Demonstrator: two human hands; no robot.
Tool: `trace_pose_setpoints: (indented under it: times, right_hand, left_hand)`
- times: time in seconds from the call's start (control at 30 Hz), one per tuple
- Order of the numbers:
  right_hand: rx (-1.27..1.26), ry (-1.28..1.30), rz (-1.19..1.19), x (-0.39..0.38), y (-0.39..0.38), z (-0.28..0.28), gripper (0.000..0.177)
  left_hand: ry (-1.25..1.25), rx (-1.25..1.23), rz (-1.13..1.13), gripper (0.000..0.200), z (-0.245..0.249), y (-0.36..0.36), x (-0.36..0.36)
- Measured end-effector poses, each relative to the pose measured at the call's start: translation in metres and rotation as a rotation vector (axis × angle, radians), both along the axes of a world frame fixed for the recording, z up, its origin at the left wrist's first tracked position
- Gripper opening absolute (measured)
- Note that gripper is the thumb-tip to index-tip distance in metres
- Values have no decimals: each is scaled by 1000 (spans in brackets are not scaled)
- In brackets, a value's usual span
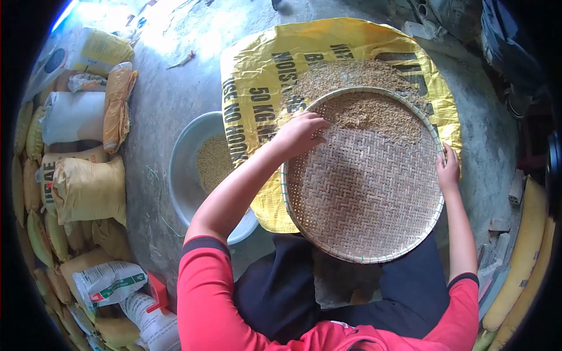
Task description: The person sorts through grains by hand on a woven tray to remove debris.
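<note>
A round woven bamboo winnowing tray with a pale rim bound in green is held over the lap. Grain lies in its far part, while the near weave is bare. My right hand grips the tray's right rim, with part of the fingers hidden. Over the left rim reaches my left hand, its bent fingers and thumb apart above the inside of the tray; nothing shows between them. Just past the far rim, more grain is spread on a yellow printed sack on the floor.
A grey-blue basin with grain stands left of the yellow sack, partly behind my left forearm. Filled sacks are stacked along the left, near a red plastic object. More long yellow sacks line the right edge.
</note>
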State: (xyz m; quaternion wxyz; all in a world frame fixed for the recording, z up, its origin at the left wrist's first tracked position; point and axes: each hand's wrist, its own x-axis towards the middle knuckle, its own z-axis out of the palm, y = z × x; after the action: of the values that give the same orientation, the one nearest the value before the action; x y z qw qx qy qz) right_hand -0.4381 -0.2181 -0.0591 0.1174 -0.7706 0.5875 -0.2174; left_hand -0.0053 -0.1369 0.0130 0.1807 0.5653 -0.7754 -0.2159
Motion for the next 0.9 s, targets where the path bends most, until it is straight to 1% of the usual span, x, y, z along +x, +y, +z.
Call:
trace_pose_setpoints:
  times: [0.03,0.1,0.13,0.2,0.23,0.3,0.4,0.63,0.7,0.9]
  right_hand:
    - [-2,-2,4,2,1,3,38]
    - [2,-21,1,2,2,3,39]
    - [2,-22,-4,2,1,2,39]
    - [-7,-34,9,1,1,1,39]
    - [-6,-36,2,0,1,0,39]
    - [19,-37,-5,-2,0,-2,39]
    - [25,-42,-17,-2,0,-3,39]
    - [22,-31,-20,-1,0,-4,39]
    - [12,-22,-7,-2,0,-4,39]
    - [11,-27,-13,4,2,4,38]
  left_hand:
    - [1,1,-6,25,-5,-6,-3]
    - [-123,131,-113,27,-10,-16,-8]
    - [-124,131,-117,27,-11,-18,-12]
    - [-220,248,-94,28,-12,-19,-18]
    - [-224,249,-101,28,-14,-19,-19]
    - [-201,177,-60,19,-18,-18,-18]
    - [-171,111,-51,18,-22,-13,-19]
    - [-197,89,-56,20,-27,-20,-18]
    - [-175,53,-64,17,-26,-22,-19]
    - [-165,64,-47,16,-30,-28,-29]
